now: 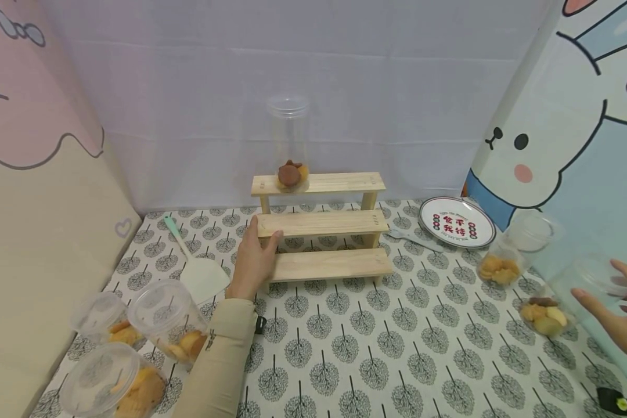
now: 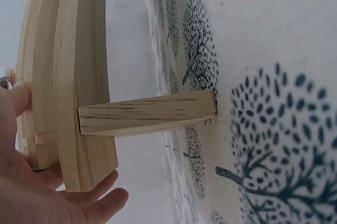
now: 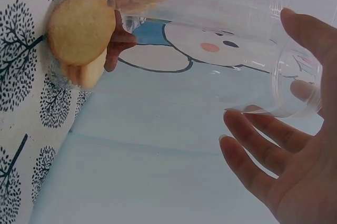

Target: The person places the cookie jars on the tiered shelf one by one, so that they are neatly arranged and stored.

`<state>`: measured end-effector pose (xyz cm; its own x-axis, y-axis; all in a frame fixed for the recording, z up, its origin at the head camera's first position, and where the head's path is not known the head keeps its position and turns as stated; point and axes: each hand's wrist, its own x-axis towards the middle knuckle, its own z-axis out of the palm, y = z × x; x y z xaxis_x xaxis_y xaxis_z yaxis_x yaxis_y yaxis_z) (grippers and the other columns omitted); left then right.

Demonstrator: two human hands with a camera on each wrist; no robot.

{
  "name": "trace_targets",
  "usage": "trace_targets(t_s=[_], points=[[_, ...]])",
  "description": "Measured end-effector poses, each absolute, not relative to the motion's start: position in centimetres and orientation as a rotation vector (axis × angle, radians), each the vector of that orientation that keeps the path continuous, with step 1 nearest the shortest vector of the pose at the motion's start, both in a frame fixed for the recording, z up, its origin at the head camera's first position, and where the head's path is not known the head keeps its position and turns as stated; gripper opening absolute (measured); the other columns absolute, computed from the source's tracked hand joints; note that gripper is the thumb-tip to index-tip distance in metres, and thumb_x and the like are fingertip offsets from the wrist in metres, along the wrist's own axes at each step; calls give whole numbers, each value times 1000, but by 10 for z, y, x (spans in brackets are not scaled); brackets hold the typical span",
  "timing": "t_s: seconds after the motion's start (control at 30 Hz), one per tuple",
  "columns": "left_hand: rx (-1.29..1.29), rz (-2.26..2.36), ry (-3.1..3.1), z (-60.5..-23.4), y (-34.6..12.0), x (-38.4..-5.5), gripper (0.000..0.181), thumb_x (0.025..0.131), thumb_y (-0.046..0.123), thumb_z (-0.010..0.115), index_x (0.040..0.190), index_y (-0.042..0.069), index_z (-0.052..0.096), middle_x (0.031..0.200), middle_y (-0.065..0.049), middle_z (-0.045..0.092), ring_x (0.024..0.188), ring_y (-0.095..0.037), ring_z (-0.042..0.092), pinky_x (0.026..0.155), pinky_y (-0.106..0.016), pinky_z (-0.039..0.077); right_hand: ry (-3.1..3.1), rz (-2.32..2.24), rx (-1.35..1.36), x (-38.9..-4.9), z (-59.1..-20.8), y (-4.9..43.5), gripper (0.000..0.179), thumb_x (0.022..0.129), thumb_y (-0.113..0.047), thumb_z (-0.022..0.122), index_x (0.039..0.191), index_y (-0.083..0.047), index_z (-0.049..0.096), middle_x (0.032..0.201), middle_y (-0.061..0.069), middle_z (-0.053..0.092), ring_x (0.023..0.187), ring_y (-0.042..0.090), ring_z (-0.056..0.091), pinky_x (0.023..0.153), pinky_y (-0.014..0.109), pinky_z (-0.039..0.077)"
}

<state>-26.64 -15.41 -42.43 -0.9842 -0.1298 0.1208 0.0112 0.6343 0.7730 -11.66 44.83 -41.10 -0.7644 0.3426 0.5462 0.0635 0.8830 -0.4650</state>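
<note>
At the left end of a three-tier wooden shelf (image 1: 324,224), my left hand (image 1: 252,262) holds the boards, thumb toward the front. In the left wrist view its fingers (image 2: 108,203) reach past the end of a board (image 2: 87,153). On the far right my right hand (image 1: 624,319) is spread around the lidded top of a tall clear jar (image 1: 547,318). A round cookie (image 3: 81,27) and a brown star-shaped piece (image 3: 120,40) show inside that upright jar. The right fingers are loosely extended; whether they touch the plastic is unclear.
Another clear jar (image 1: 288,174) stands on the top tier. Several jars of baked pieces cluster at front left, including a wide one (image 1: 141,395). A spatula (image 1: 204,276) lies left of the shelf. Right of it are a fork (image 1: 415,239), a plate (image 1: 457,223) and a jar (image 1: 500,268).
</note>
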Motion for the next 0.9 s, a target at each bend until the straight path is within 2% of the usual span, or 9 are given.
trace_targets(t_s=[0.17, 0.2, 0.27, 0.33, 0.47, 0.7, 0.73, 0.83, 0.9], points=[[95, -1274, -2690, -425, -154, -266, 89, 97, 65, 45, 162, 17, 6, 164, -18, 18, 149, -39, 21, 122, -55, 20, -2386, 534, -325, -122, -424, 462, 74, 96, -39, 66, 158, -19, 30, 147, 33, 41, 112, 56, 40, 116, 47, 36], [92, -1274, -2691, -425, -154, -266, 90, 97, 65, 45, 162, 17, 6, 164, -19, 19, 149, -39, 21, 121, -55, 20, -2389, 548, -312, -122, -425, 465, 75, 95, -33, 68, 158, -18, 30, 147, 34, 41, 112, 57, 40, 113, 53, 38], [88, -1274, -2691, -425, -154, -267, 91, 96, 66, 44, 162, 17, 5, 164, -19, 19, 149, -40, 21, 121, -56, 20, -2380, 525, -303, -124, -429, 470, 76, 93, -30, 70, 158, -21, 31, 148, 31, 43, 111, 45, 46, 115, 37, 38], [87, -1275, -2690, -425, -155, -267, 91, 96, 67, 44, 162, 17, 5, 164, -19, 19, 149, -40, 22, 121, -56, 21, -2378, 551, -272, -123, -426, 467, 76, 92, -28, 71, 157, -18, 32, 147, 33, 42, 110, 47, 46, 111, 44, 40], [84, -1274, -2690, -425, -155, -267, 92, 96, 67, 44, 162, 17, 5, 164, -19, 19, 149, -40, 22, 121, -55, 21, -2363, 582, -251, -119, -418, 457, 73, 92, -29, 71, 155, -13, 37, 144, 35, 43, 111, 48, 48, 107, 17, 32], [86, -1280, -2685, -426, -155, -267, 91, 96, 65, 45, 161, 15, 6, 164, -18, 18, 149, -38, 21, 122, -54, 20, -2327, 569, -231, -118, -412, 446, 70, 93, -26, 71, 154, -12, 40, 146, 31, 46, 127, 39, 51, 110, 25, 37], [86, -1280, -2684, -426, -155, -267, 91, 96, 65, 46, 161, 15, 6, 164, -18, 18, 150, -38, 21, 122, -54, 20, -2333, 589, -232, -117, -407, 441, 70, 93, -24, 71, 153, -10, 40, 143, 35, 46, 121, 48, 50, 109, 24, 37], [82, -1280, -2683, -426, -155, -268, 91, 96, 66, 45, 162, 16, 6, 164, -18, 18, 149, -39, 21, 122, -54, 20, -2348, 580, -260, -115, -397, 432, 69, 92, -22, 72, 152, -7, 42, 136, 38, 49, 102, 11, 57, 90, 5, 27], [81, -1281, -2682, -426, -155, -268, 91, 96, 66, 45, 162, 16, 6, 164, -17, 18, 149, -39, 21, 122, -55, 20, -2360, 592, -263, -114, -388, 425, 69, 91, -17, 73, 151, -5, 42, 136, 39, 49, 93, -13, 42, 80, 2, 20]])
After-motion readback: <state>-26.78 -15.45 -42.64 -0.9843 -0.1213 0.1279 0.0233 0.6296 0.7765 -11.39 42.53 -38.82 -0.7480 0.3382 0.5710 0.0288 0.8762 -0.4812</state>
